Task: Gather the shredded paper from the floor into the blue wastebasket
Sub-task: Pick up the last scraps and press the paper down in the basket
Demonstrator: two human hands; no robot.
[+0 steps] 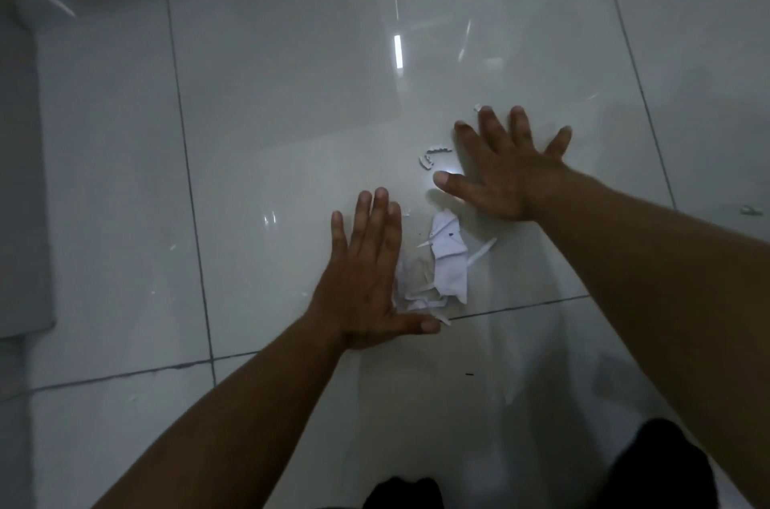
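the shredded paper (437,267) lies in a small loose heap on the glossy tiled floor (271,92), just above a grout line, with thin strips poking out at its right and bottom. the left hand (366,279) lies flat, fingers straight and thumb stretched out, its inner edge touching the heap's left side and holding nothing. the right hand (504,171) is spread wide and flat on the floor just beyond the heap, also holding nothing. a few curled scraps (433,156) sit just beside its thumb and forefinger, and a tiny scrap (478,107) lies near its fingertips. a lone scrap (750,210) lies well apart at the right edge. my read is that the task is partly done at best: most of the paper looks swept together, none is lifted, and the strays need collecting too. the blue wastebasket is nowhere in view, so what it holds cannot be told. the left hand covers part of the heap, and whether paper hides under either palm is unclear. a pale block (21,175) at the left and dark clothing (662,467) at the bottom are cut off.
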